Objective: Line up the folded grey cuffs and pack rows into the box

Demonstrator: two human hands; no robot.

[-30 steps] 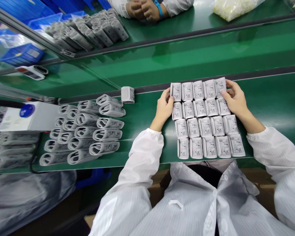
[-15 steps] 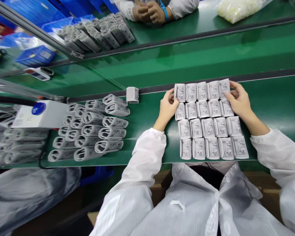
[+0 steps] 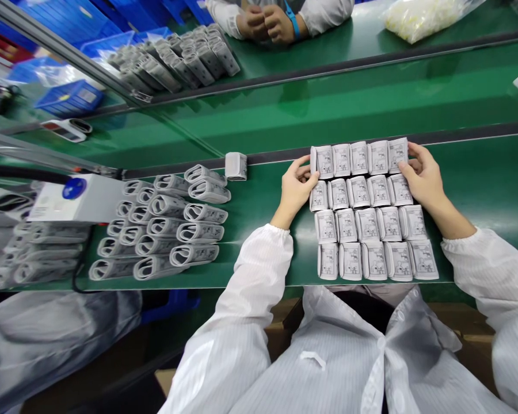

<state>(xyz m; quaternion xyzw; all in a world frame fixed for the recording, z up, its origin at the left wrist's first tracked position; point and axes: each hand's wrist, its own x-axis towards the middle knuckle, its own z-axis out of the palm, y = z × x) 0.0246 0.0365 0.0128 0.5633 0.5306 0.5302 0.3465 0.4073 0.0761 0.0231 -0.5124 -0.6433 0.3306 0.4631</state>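
Several folded grey cuffs, resembling blood pressure cuffs with printed drawings, lie in rows on the green tabletop in front of me. My left hand (image 3: 299,183) grips the left end cuff (image 3: 322,163) of the far row, thumb at its near edge and fingers behind. At that row's other end, my right hand (image 3: 422,172) grips the right end cuff (image 3: 397,154) between thumb and fingers. The cuffs between them stand side by side, pressed close. Nearer rows, with a front cuff (image 3: 423,259) at the right corner, are untouched.
Rolled cuffs (image 3: 194,255) lie in loose rows to the left, and a single folded cuff (image 3: 236,166) sits by the dark rail. A white box with a blue knob (image 3: 75,188) stands farther left. Across the ledge are another person's hands (image 3: 276,24) and more cuffs (image 3: 198,57).
The whole view has shifted slightly. My left hand has moved a little right with the far row's end cuff, which now shows more of its face. Both hands keep their grip.
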